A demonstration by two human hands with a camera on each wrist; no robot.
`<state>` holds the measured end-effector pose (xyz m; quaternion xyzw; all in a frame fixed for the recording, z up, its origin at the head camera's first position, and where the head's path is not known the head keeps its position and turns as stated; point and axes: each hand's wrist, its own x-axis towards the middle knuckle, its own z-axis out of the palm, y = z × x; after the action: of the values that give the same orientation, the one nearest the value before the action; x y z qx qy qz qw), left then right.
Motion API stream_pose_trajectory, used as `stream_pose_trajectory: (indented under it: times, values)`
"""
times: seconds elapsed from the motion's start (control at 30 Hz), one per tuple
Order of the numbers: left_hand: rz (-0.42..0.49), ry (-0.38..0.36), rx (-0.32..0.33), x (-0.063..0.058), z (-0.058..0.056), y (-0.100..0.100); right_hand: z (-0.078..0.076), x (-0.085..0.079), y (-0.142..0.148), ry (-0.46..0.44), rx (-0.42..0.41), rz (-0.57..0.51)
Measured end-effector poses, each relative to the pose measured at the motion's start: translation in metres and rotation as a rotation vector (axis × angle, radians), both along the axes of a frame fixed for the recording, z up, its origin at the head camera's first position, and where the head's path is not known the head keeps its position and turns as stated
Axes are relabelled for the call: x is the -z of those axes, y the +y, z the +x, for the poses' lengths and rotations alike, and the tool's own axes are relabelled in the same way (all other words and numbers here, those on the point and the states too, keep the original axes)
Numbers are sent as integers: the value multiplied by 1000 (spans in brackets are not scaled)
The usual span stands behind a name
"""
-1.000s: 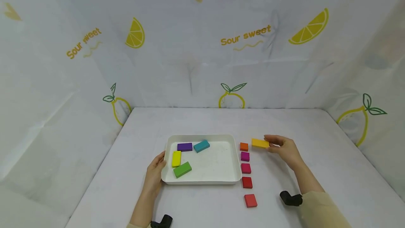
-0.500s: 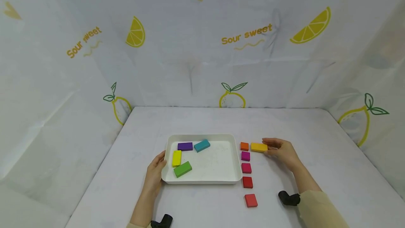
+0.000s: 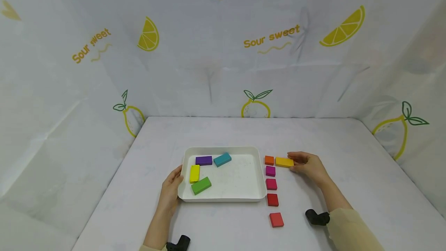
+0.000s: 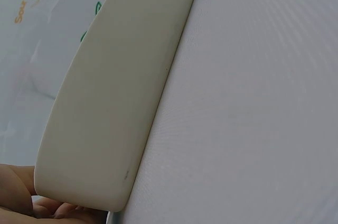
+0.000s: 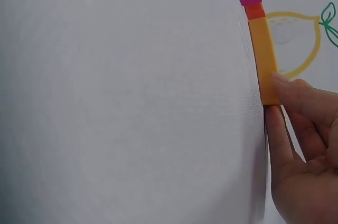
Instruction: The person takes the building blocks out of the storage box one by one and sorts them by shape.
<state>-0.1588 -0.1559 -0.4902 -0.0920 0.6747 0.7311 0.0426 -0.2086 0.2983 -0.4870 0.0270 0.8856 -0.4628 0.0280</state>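
My left hand (image 3: 170, 189) grips the left side of a white tray (image 3: 228, 200), thumb near the rim. In the left wrist view its fingers (image 4: 15, 189) curl around the tray's corner. Inside the tray lie a purple block (image 3: 203, 160), a blue block (image 3: 222, 159), a yellow block (image 3: 194, 174) and a green block (image 3: 201, 185). To the right of the tray, my right hand (image 3: 311, 167) pinches the right end of an orange-yellow block (image 3: 283, 162). That block lies low at the table, just right of a small orange block (image 3: 269, 160).
Below the orange block, a column of small blocks runs toward me along the tray's right side: purple-magenta (image 3: 270, 171), crimson (image 3: 271, 184), red (image 3: 273, 200) and light red (image 3: 276, 220). White lemon-print cloth (image 3: 209, 49) stands behind the white table (image 3: 313, 131).
My right hand has lowered the orange-yellow block and shifted it slightly left, closer to the orange block. The left hand and tray stay in place.
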Motion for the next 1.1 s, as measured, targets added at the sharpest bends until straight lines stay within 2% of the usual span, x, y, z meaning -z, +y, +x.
stream_pose_trajectory:
  times: [0.33, 0.53, 0.67, 0.9, 1.1]
  values:
    - [6, 6, 6, 0, 0, 0, -1, -19, -6, 37, 14, 13]
    - [7, -4, 4, 0, -1, 0, -2, -38, -25, 84, -31, -33]
    - [9, -7, 2, -1, -1, 0, 2, -56, -49, 113, -87, -107]
    - [17, -11, 3, -2, 0, 0, 13, -83, -101, 136, -241, -276]
    - [2, -9, -3, 0, 0, 0, 19, -86, -146, 105, -382, -367]
